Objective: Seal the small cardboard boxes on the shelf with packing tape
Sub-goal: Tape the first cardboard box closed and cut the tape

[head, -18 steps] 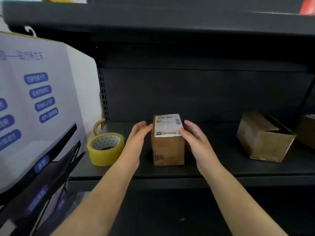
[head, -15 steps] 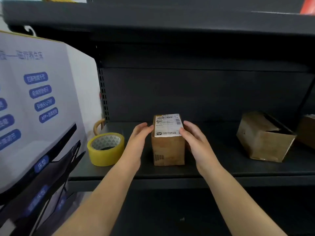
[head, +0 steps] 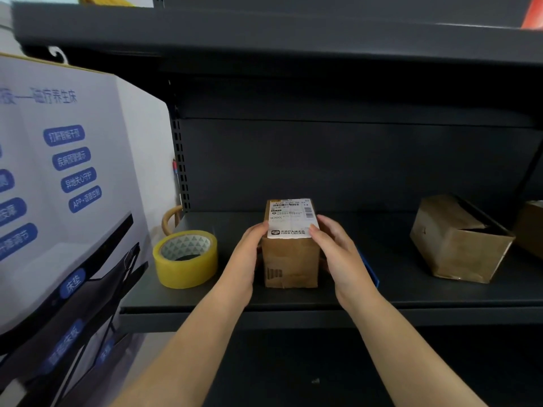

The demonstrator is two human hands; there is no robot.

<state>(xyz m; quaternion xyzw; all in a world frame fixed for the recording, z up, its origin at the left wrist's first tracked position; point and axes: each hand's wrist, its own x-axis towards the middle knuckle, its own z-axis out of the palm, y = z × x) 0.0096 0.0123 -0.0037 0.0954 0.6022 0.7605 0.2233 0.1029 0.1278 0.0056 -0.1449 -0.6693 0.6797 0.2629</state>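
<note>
A small brown cardboard box (head: 289, 261) with a white shipping label on top stands upright on the dark shelf (head: 264, 298), near its front edge. My left hand (head: 245, 257) grips its left side and my right hand (head: 338, 254) grips its right side, both thumbs at the label's front corners. A yellow roll of packing tape (head: 185, 258) lies flat on the shelf, a little left of my left hand. Another cardboard box (head: 458, 239) lies tilted at the right with its flaps open. A third box (head: 532, 227) shows partly at the right edge.
A large white printed carton (head: 67, 183) stands left of the shelf. The shelf's dark back panel (head: 338, 160) is behind the boxes and another shelf board (head: 264, 33) hangs overhead. A blue edge (head: 370, 273) peeks out under my right wrist.
Both hands have closed in from beside the box onto its sides, thumbs now at the label. The box, tape roll and other boxes have stayed put.
</note>
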